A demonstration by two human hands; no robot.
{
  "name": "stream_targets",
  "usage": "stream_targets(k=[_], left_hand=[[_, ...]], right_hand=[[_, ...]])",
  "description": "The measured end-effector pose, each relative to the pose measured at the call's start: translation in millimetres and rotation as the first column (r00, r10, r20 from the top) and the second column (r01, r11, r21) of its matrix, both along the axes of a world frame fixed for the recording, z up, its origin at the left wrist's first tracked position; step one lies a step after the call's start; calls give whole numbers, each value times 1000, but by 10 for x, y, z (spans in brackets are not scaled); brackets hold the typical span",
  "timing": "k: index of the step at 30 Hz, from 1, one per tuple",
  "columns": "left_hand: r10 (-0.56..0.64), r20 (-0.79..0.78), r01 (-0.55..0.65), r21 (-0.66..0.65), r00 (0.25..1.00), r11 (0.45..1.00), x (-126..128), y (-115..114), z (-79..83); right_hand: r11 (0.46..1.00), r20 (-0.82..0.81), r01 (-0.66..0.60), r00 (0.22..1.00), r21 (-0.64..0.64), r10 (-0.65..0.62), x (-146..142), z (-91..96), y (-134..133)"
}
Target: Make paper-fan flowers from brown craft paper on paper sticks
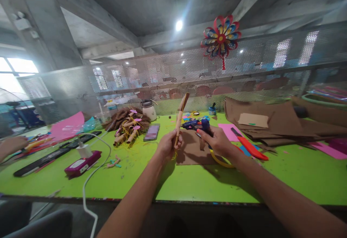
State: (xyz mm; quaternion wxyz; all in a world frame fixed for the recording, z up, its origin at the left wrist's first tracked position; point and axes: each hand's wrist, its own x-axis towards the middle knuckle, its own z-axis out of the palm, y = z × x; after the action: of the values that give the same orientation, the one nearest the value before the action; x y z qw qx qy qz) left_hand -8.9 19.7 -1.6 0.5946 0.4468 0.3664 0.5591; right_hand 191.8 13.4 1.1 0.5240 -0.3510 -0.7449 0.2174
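Upright in my left hand [170, 144] is a rolled brown paper tube [182, 113] with yellow string about it. My fingers are wrapped round its lower part. My right hand [215, 140] grips a blue glue gun [199, 124], its nozzle pointing left at the tube and close to it. Whether they touch I cannot tell. Below both hands lies a brown paper sheet [188, 156] with a small dark brown piece [202, 144] above it. A yellow loop handle [222, 163] shows under my right wrist, partly hidden.
Left stand a pile of paper tubes with yellow string [131, 129], a phone [151, 132], and a purple power socket [82, 164] with a white cable. Right lie a red-handled cutter [251, 147] and stacked brown paper [260, 108]. Another person's hand [13, 146] is far left.
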Motion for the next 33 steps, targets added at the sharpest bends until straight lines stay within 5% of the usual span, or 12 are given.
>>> stream_targets(k=[10, 20, 33], left_hand=[[-9, 9, 9, 7, 1000, 1000, -15, 33, -19], [13, -16, -13, 19, 1000, 1000, -17, 38, -29], [14, -35, -13, 29, 999, 999, 17, 5, 9]], right_hand=[[984, -86, -124, 990, -131, 113, -18, 1, -37], [998, -2, -41, 999, -40, 41, -3, 18, -31], [994, -36, -69, 997, -79, 66, -27, 33, -57]])
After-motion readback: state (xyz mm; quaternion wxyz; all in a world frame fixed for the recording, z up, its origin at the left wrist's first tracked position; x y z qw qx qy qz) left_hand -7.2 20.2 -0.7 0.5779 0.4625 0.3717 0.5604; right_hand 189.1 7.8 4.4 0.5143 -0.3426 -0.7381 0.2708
